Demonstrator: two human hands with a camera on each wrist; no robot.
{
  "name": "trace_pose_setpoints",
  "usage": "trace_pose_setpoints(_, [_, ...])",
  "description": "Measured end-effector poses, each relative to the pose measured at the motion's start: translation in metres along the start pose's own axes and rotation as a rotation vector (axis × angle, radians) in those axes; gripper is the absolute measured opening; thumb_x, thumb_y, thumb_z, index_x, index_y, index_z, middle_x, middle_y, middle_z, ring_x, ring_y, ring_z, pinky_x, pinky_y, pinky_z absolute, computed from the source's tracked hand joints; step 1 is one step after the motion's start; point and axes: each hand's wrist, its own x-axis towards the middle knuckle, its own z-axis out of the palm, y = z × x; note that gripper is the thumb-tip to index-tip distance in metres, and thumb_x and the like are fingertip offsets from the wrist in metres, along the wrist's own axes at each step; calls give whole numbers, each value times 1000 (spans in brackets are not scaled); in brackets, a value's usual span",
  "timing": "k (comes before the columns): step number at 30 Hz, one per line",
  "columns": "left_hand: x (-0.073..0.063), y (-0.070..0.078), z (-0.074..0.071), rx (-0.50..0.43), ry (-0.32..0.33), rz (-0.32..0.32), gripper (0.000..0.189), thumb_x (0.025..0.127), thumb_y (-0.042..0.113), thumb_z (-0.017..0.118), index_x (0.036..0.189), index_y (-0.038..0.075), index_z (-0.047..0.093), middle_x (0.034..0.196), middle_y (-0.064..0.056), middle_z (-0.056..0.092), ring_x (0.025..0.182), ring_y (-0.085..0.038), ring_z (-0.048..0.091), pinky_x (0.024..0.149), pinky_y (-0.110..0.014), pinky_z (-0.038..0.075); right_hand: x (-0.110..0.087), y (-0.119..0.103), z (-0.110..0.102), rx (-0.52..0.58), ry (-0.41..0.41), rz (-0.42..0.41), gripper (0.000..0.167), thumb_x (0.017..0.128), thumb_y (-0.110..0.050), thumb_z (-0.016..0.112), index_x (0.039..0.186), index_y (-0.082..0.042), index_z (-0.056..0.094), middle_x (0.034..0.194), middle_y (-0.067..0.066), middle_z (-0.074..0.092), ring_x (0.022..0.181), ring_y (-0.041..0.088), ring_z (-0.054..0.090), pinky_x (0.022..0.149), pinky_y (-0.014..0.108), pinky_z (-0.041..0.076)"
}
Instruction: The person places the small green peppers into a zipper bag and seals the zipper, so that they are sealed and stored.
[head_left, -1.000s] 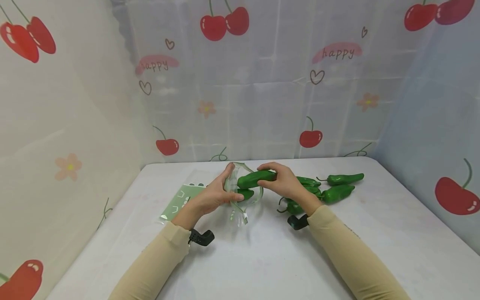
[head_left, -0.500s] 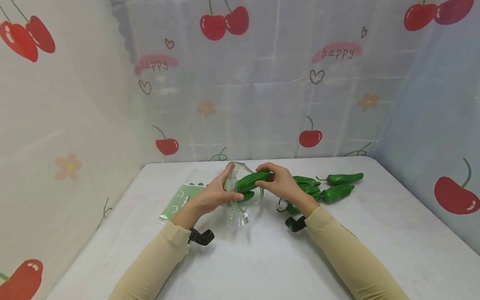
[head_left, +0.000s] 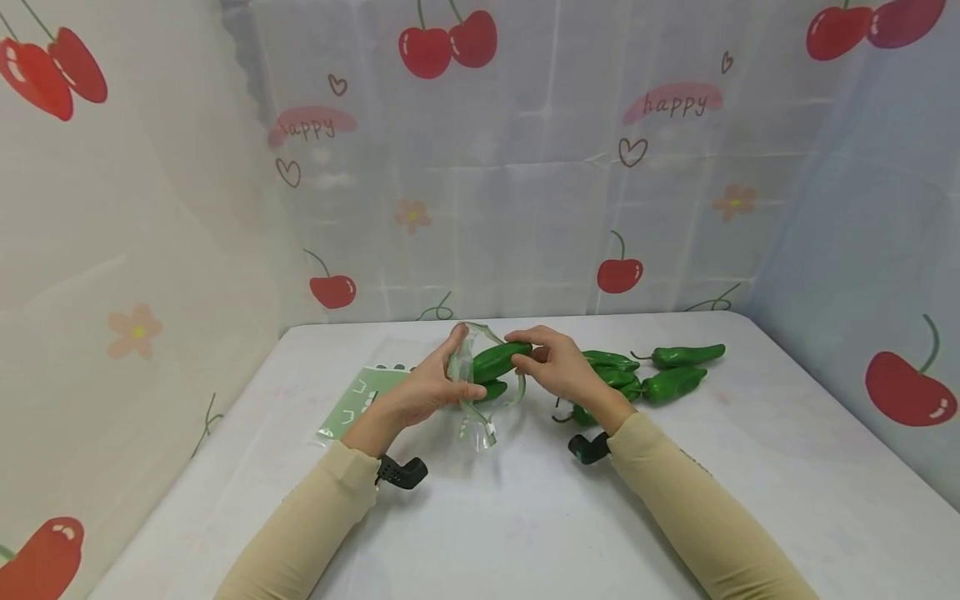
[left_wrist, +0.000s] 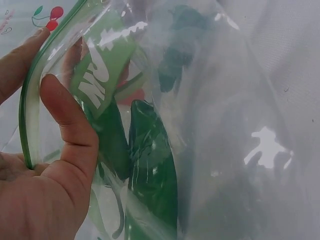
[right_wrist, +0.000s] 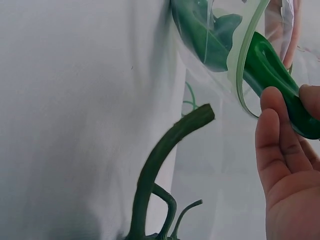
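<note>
A clear zip bag [head_left: 480,429] with a green-edged mouth stands in the middle of the table. My left hand [head_left: 423,390] grips it by the mouth, thumb and fingers spread apart around the opening. Between the thumb and fingers of my right hand [head_left: 558,367] is a green pepper [head_left: 497,361], its far end inside the mouth. The right wrist view shows this pepper [right_wrist: 272,70] crossing the bag's rim [right_wrist: 244,60]. Other peppers lie in the bag; one [left_wrist: 152,170] shows through the plastic in the left wrist view.
Several green peppers [head_left: 617,379] lie heaped beyond my right wrist, with two single ones [head_left: 688,356] to their right. A flat green-printed bag [head_left: 360,400] lies left, partly behind my left arm. Printed curtains enclose the table at the back and sides.
My right hand has moved slightly left, pushing the pepper deeper into the bag's mouth and tilting it. My left hand holds the bag in the same place.
</note>
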Motion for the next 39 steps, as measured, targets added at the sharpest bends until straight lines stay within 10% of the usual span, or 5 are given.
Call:
trace_pose_setpoints(14, [0, 1, -2, 12, 21, 0, 121, 82, 8, 86, 167, 27, 3, 174, 11, -4, 156, -21, 10, 124, -47, 26, 2, 0, 1, 103, -43, 34, 38, 103, -14, 64, 140, -12, 55, 142, 14, 63, 101, 29, 76, 97, 47, 58])
trace_pose_setpoints(39, [-1, 3, -3, -2, 3, 4, 123, 82, 10, 87, 167, 28, 1, 174, 11, -6, 155, -24, 12, 115, -47, 38, -2, -6, 8, 79, 21, 33, 27, 96, -23, 75, 121, -13, 70, 107, 9, 73, 92, 33, 77, 78, 37, 59])
